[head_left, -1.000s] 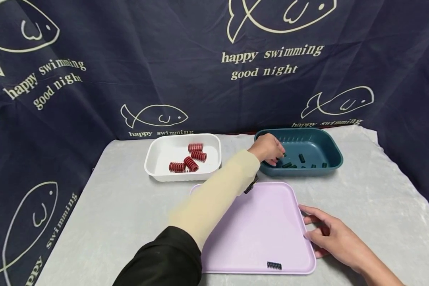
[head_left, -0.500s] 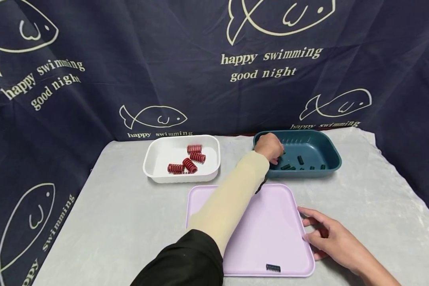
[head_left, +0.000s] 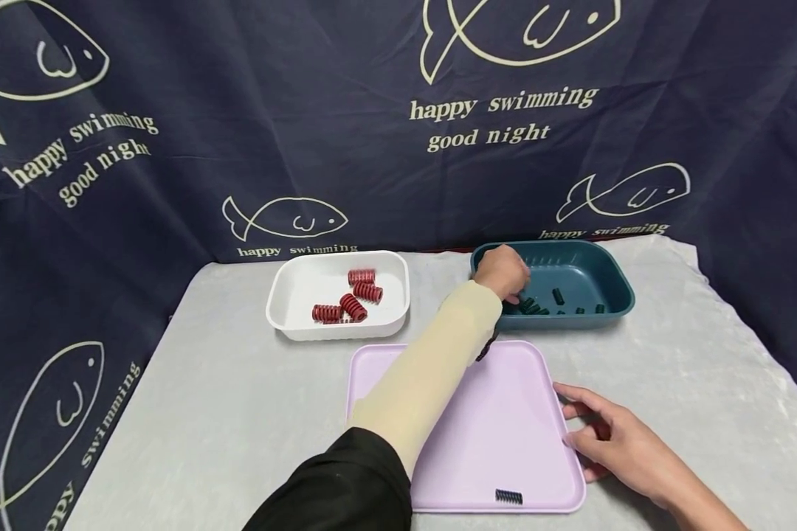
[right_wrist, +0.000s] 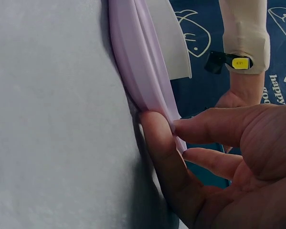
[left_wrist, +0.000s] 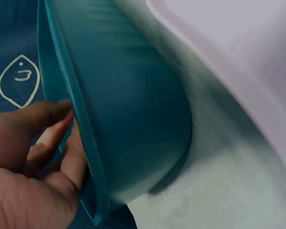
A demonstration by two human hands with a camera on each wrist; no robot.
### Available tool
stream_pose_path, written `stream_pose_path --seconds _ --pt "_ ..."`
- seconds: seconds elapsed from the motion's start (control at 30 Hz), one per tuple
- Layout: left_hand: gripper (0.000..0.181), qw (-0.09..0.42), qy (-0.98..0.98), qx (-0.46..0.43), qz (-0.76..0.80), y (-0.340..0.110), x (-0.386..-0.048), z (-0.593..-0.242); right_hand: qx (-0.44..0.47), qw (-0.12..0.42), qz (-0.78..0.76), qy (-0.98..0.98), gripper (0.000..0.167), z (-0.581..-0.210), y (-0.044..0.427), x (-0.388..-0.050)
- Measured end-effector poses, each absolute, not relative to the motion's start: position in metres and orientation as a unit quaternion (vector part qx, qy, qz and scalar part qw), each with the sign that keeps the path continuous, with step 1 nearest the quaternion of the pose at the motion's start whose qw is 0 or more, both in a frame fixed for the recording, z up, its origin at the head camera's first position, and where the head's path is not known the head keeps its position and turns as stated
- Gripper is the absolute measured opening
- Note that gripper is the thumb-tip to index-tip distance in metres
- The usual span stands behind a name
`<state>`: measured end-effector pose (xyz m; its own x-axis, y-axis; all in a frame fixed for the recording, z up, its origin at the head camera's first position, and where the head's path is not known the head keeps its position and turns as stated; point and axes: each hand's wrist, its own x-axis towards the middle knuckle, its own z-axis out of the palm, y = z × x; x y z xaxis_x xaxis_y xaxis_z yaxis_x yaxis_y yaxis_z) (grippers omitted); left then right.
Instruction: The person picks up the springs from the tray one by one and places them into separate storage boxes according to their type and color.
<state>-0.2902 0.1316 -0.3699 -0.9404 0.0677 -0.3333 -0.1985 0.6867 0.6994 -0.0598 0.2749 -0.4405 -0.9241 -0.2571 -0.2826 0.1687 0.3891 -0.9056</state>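
Note:
My left hand [head_left: 502, 271] reaches into the left end of the teal bin [head_left: 616, 304]. In the left wrist view, the left hand [left_wrist: 42, 157] has its fingers bent over the bin's rim [left_wrist: 78, 102]; the fingertips and anything between them are hidden. Several dark green springs [head_left: 558, 296] lie on the bin floor, some close to the left fingers. My right hand [head_left: 620, 439] holds the right edge of a lilac tray [head_left: 498, 413]. From the right wrist, the tray's rim [right_wrist: 152, 86] shows between the right hand's digits. One dark spring [head_left: 508, 497] rests near the tray's front edge.
A white bin [head_left: 292, 306] with several red springs [head_left: 353, 307] stands at the back left. My left forearm [head_left: 432, 369] crosses above the tray and covers part of it. A dark blue fish-print cloth [head_left: 372, 147] hangs behind the grey table [head_left: 226, 413].
The left hand has shifted slightly within the teal bin. A green spring that showed at its fingertips now appears lower, beside the other springs. The right hand stays at the tray edge.

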Motion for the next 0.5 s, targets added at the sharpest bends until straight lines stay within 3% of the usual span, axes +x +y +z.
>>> stream_pose_path --seconds 0.17,0.5 --pt "0.021 0.181 0.902 0.096 0.380 0.124 -0.275 -0.370 -0.023 0.202 -0.555 0.807 0.073 -0.441 0.277 -0.061" --pt "0.038 0.091 0.879 0.304 0.356 0.094 -0.231 -0.356 -0.029 0.206 -0.561 0.801 0.073 -0.442 0.277 -0.060"
